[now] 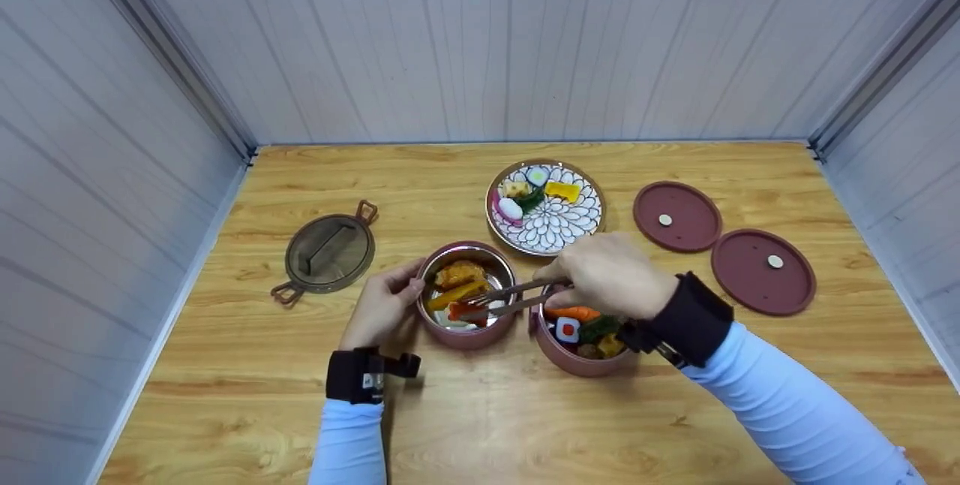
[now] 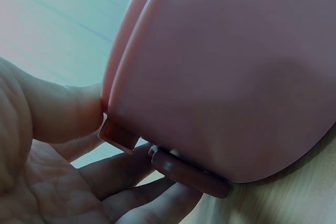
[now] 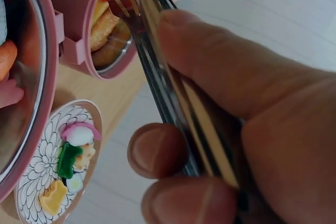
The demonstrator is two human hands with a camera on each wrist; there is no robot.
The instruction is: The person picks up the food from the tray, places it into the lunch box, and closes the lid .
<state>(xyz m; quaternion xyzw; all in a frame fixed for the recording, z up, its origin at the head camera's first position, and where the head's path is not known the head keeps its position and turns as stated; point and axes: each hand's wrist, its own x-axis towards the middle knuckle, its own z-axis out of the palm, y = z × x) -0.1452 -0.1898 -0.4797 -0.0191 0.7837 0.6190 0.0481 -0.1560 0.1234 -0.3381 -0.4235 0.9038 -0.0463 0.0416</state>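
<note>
The red-orange food piece (image 1: 466, 311) lies in the left bowl (image 1: 465, 338) at the tips of the forked tongs (image 1: 528, 303), and could slip if the right hand (image 1: 615, 275), pinching the tongs, eases off; whether the tips grip it firmly, I cannot tell. The left hand (image 1: 382, 305) holds the bowl's side between thumb and fingers; should that hold loosen, a nudge might push it against the right bowl (image 1: 574, 361) just beside it.
</note>
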